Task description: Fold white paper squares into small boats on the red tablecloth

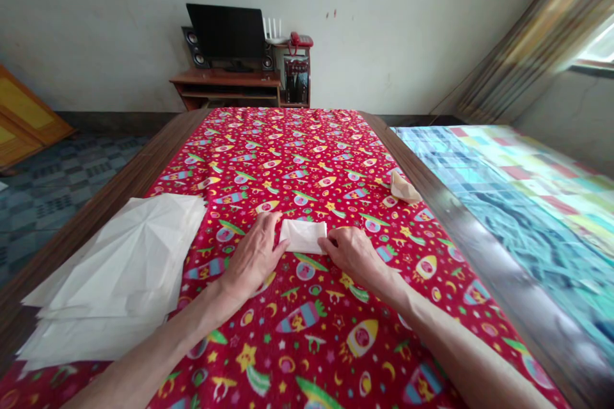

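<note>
A small rectangle of folded white paper [303, 236] lies on the red patterned cloth, between my two hands. My left hand [256, 250] is at its left end, thumb on the lower corner and index finger near the upper one, steadying that edge against the cloth. At the right end, my right hand [352, 249] has its fingers curled in and its thumb pinching the lower corner. What the curled fingers do underneath is hidden. Left of my left forearm sits a stack of creased white paper sheets [139, 249].
The red cloth [307, 166] covers a dark wooden table [455, 230]. A crumpled beige piece [403, 188] lies near its right edge. Beyond stand a monitor [225, 32], speakers [196, 48] and a red telephone [300, 40] on a desk. A bed with checked bedding [527, 185] is at right.
</note>
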`<action>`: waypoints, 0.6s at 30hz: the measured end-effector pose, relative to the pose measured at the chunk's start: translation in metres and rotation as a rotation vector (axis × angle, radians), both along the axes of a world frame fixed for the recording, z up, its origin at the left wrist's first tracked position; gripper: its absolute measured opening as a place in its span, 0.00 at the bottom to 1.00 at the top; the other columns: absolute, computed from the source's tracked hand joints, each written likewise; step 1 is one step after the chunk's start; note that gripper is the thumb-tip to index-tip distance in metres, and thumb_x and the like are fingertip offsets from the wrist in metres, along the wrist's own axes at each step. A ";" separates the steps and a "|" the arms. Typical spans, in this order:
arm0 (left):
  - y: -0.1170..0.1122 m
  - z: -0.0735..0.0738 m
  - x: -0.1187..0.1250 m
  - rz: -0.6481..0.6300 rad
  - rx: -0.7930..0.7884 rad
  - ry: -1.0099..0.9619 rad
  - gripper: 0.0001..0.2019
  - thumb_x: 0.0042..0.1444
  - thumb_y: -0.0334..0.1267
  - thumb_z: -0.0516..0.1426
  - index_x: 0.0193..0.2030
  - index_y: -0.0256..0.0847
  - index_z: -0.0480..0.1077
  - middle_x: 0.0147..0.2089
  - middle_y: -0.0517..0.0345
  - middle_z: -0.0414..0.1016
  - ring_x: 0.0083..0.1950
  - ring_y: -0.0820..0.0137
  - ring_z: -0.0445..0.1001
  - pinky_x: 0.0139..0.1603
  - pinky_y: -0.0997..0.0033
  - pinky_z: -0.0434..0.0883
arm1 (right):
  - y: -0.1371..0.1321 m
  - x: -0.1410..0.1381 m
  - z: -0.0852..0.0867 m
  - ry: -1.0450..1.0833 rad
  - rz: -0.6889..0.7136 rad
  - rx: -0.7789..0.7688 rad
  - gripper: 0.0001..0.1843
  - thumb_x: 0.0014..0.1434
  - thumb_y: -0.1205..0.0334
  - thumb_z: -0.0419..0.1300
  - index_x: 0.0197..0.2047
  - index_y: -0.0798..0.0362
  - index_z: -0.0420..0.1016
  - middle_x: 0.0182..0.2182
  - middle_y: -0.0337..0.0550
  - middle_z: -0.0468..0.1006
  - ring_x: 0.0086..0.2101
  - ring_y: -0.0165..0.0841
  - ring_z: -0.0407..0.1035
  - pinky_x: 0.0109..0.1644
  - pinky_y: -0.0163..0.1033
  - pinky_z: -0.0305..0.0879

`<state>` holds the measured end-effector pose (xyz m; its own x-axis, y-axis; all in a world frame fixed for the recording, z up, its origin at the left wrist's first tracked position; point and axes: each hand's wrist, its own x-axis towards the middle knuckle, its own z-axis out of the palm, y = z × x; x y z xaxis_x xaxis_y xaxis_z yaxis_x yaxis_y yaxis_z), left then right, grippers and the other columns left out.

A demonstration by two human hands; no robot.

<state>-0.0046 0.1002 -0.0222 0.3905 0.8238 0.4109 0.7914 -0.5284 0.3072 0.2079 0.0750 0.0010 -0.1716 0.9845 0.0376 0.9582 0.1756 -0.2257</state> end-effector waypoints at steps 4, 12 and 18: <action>-0.005 0.002 0.005 -0.279 0.044 0.116 0.20 0.63 0.28 0.47 0.60 0.43 0.62 0.64 0.53 0.62 0.64 0.61 0.60 0.63 0.54 0.61 | 0.001 0.001 -0.002 -0.012 -0.007 0.008 0.19 0.63 0.57 0.53 0.24 0.54 0.73 0.21 0.43 0.75 0.23 0.30 0.68 0.25 0.34 0.48; -0.025 0.003 0.011 -0.434 -0.037 0.222 0.22 0.66 0.36 0.46 0.66 0.41 0.54 0.68 0.51 0.56 0.70 0.63 0.50 0.68 0.54 0.55 | -0.002 0.000 -0.005 -0.033 0.002 0.060 0.20 0.64 0.56 0.51 0.25 0.54 0.72 0.22 0.44 0.75 0.24 0.30 0.69 0.27 0.35 0.49; -0.030 0.008 0.011 -0.412 -0.051 0.262 0.22 0.67 0.41 0.46 0.66 0.42 0.55 0.69 0.50 0.53 0.71 0.61 0.47 0.69 0.52 0.53 | -0.003 0.003 -0.004 0.117 -0.019 0.073 0.12 0.62 0.59 0.55 0.29 0.54 0.73 0.21 0.39 0.75 0.22 0.28 0.68 0.26 0.32 0.54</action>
<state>0.0060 0.0699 -0.0144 0.7731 0.5957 0.2181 0.5740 -0.8032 0.1591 0.2112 0.0720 -0.0034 -0.1433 0.9813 0.1284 0.9294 0.1781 -0.3234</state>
